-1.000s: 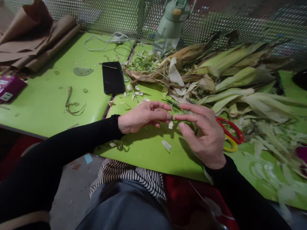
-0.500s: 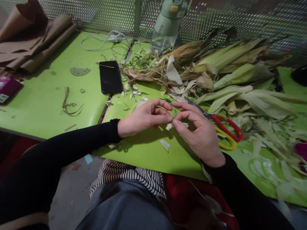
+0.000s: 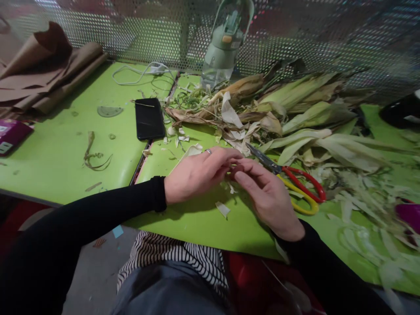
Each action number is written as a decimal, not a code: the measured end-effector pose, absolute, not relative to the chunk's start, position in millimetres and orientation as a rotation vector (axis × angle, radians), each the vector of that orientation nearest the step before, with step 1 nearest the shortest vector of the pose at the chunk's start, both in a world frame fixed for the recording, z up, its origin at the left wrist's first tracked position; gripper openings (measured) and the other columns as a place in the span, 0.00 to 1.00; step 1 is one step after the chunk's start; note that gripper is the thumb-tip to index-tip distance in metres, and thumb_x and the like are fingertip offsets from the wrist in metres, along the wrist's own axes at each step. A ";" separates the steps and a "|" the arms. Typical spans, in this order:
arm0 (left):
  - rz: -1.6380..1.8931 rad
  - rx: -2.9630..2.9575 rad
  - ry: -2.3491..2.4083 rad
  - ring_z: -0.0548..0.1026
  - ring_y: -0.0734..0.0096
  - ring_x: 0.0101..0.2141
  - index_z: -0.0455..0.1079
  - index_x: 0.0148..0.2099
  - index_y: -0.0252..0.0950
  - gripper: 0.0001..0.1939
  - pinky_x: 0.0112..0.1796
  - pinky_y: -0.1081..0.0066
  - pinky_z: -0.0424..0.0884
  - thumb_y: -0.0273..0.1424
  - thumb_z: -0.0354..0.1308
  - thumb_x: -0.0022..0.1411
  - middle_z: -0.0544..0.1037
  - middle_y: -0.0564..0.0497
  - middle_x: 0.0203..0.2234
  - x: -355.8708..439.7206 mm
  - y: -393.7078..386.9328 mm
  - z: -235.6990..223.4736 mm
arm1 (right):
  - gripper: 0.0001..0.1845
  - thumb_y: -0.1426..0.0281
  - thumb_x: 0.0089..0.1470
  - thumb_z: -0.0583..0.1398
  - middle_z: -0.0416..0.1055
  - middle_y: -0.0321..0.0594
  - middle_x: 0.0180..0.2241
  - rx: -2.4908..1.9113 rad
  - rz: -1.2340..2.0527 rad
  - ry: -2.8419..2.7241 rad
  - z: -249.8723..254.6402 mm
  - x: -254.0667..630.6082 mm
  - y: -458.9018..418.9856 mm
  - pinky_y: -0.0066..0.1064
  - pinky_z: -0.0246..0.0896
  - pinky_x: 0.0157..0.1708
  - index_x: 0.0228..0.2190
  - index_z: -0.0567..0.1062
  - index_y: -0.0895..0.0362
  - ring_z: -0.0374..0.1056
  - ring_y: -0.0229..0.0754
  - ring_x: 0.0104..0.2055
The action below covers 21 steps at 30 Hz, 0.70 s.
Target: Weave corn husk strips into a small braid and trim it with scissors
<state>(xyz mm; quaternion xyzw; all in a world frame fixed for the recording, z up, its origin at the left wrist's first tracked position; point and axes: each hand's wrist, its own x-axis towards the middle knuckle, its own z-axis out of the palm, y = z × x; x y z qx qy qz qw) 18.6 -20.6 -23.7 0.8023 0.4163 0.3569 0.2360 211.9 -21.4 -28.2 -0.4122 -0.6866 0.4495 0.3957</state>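
A small white scrap [image 3: 232, 189] shows just under your fingers; I can't tell if it is held or lies on the table [image 3: 183, 225]. Your left hand [image 3: 195, 175] and right hand [image 3: 271, 201] come together at the fingers, hiding any pinch. A loose pinch could drop a tiny bit near the pale strip [image 3: 223, 209]. The scissors [image 3: 286, 169] lie just beside your right hand, so a quick reach could bump the blades.
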 end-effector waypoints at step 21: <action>0.998 2.373 1.195 0.77 0.72 0.35 0.72 0.54 0.41 0.15 0.35 0.75 0.73 0.30 0.54 0.67 0.80 0.46 0.41 14.6 -28.8 -36.0 | 0.13 0.62 0.43 0.74 0.74 0.32 0.27 -1.081 1.687 -1.288 -23.6 207.2 -22.1 0.26 0.57 0.22 0.30 0.81 0.53 0.61 0.32 0.23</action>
